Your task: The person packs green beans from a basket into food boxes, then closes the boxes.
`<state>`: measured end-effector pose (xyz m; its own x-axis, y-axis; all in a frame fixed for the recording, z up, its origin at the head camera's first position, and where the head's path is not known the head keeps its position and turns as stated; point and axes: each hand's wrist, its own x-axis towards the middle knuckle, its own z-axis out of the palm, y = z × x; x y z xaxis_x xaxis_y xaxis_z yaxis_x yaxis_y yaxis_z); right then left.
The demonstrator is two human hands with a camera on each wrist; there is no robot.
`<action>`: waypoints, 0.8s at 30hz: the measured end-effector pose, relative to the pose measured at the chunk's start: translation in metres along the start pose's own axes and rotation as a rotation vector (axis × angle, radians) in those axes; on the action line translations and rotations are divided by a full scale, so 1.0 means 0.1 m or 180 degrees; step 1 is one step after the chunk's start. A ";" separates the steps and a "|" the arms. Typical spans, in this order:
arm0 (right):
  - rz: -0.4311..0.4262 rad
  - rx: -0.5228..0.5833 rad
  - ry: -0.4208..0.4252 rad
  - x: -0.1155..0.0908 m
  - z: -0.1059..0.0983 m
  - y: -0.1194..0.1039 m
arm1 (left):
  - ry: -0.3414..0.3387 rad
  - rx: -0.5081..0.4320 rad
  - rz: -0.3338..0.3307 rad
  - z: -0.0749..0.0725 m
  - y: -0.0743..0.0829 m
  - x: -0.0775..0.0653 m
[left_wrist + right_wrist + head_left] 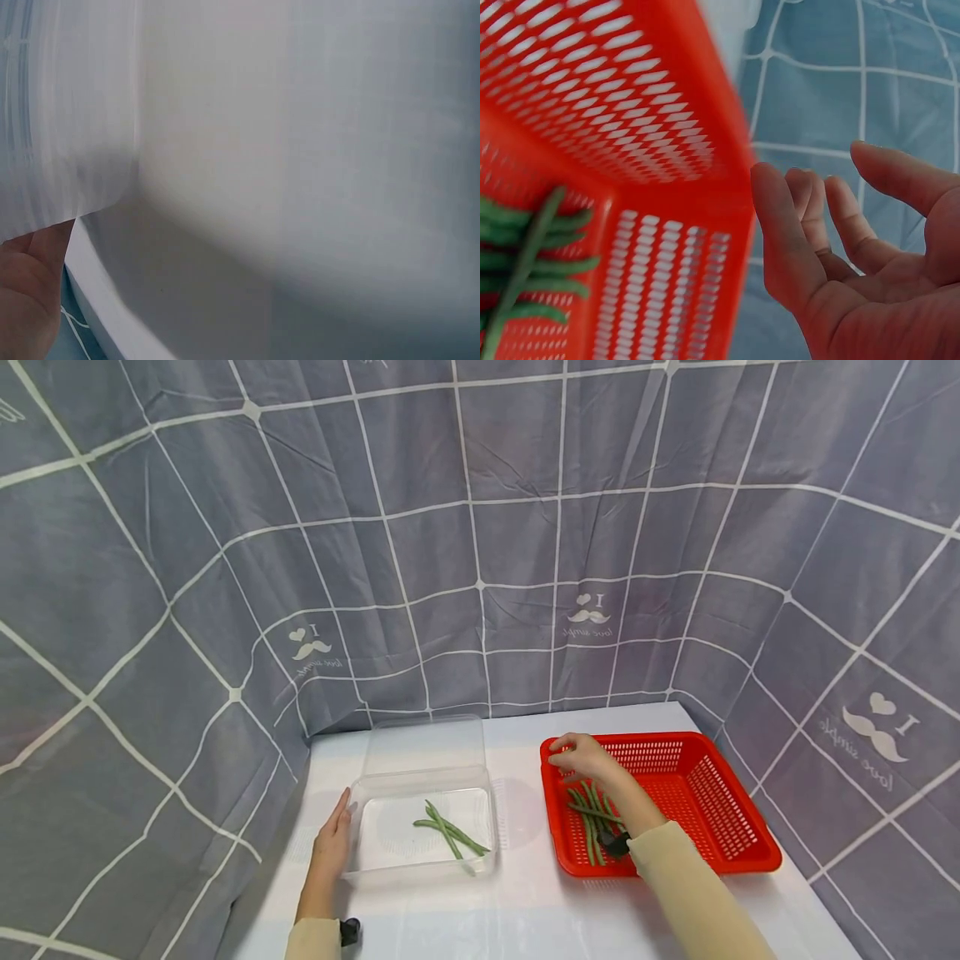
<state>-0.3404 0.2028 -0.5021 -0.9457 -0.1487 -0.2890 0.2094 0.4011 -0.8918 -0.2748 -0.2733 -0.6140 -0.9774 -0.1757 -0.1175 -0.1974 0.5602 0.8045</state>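
Note:
A clear plastic container stands on the white table, its lid opened back behind it. Inside lie a few green beans, crossing each other. My left hand rests along the container's left side with fingers extended; the left wrist view shows it at the clear wall. Over the back left corner of a red basket hovers my right hand. Its fingers are loosely bent and the right wrist view shows nothing between them. Several green beans lie in the basket, partly hidden by the right forearm in the head view.
The white tabletop extends between the container and the basket. A grey curtain with white grid lines surrounds the table at the back and sides. Each wrist wears a small black camera.

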 end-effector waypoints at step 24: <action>0.0393 -0.0213 0.0111 0.13 -0.41 0.54 | 0.0009 -0.0047 0.0020 0.02 0.00 0.16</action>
<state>-0.3514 0.2599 -0.5398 -0.9221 -0.0636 -0.3818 0.3087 0.4740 -0.8246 -0.2907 -0.2741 -0.6173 -0.9784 -0.1745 -0.1106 -0.1900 0.5493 0.8138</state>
